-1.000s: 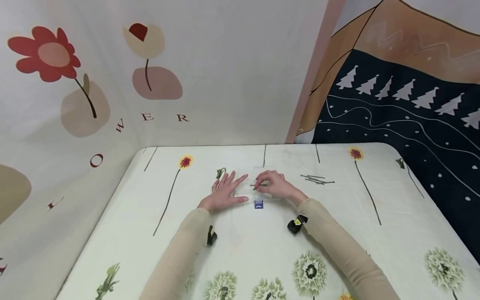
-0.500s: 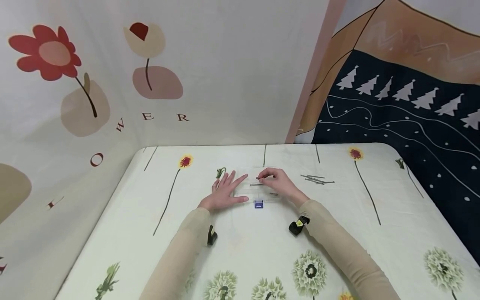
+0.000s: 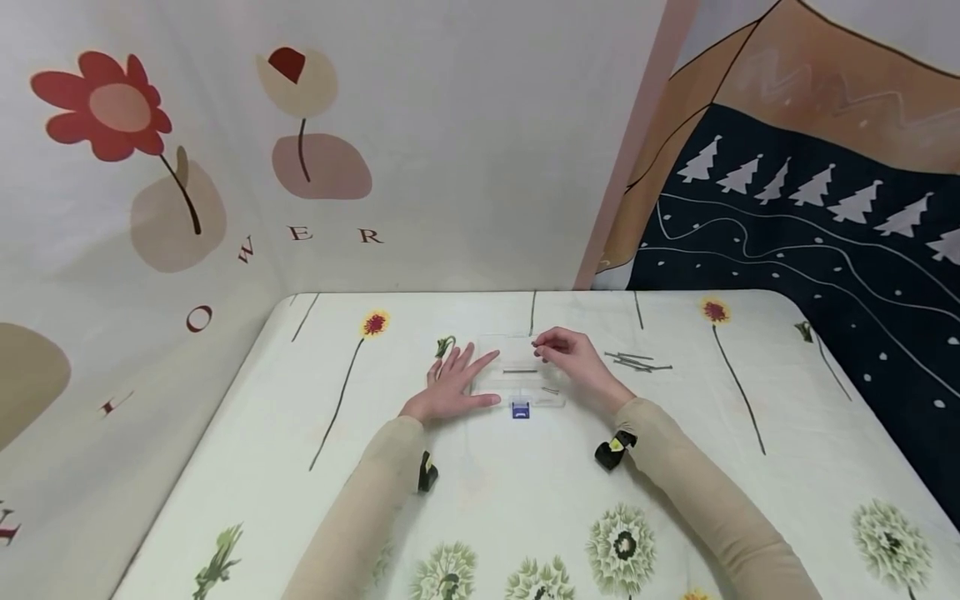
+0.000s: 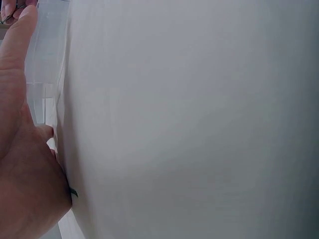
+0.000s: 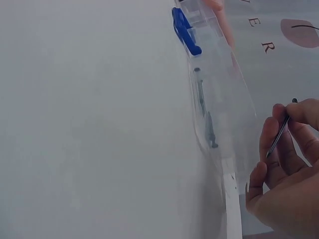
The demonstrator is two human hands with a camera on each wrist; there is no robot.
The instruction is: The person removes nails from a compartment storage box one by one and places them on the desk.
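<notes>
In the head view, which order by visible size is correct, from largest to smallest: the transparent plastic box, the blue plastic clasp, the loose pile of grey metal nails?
1. Transparent plastic box
2. Loose pile of grey metal nails
3. Blue plastic clasp

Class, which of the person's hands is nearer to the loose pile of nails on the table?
Right. The right hand, pinching a nail, is just left of the pile of nails; the left hand is farther off, at the left end of the clear plastic box.
</notes>
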